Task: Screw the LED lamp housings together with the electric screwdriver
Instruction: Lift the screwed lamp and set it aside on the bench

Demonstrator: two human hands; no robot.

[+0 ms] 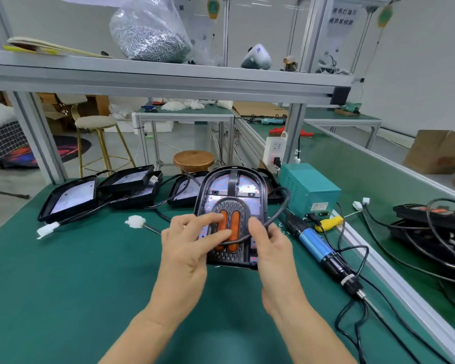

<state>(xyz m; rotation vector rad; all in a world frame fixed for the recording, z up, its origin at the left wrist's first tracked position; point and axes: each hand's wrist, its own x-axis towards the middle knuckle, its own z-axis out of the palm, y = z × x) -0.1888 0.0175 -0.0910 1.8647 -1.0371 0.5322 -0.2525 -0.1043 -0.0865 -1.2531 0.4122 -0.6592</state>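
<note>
Black lamp housing (pixel 231 206) tilted up; blue screwdriver (pixel 317 243) lying on mat.

A green table (pixel 63 271) is filling the bottom of the frame. A grey metal shelf (pixel 168 77) is running across the top. White walls (pixel 418 61) are standing behind it, at the upper right. A gold stool (pixel 96 122) is sitting on the grey floor (pixel 189 140) at the middle left. A round wooden stool (pixel 193 158) is standing near the middle. Brown boxes (pixel 436 151) are lying at the right edge.
</note>
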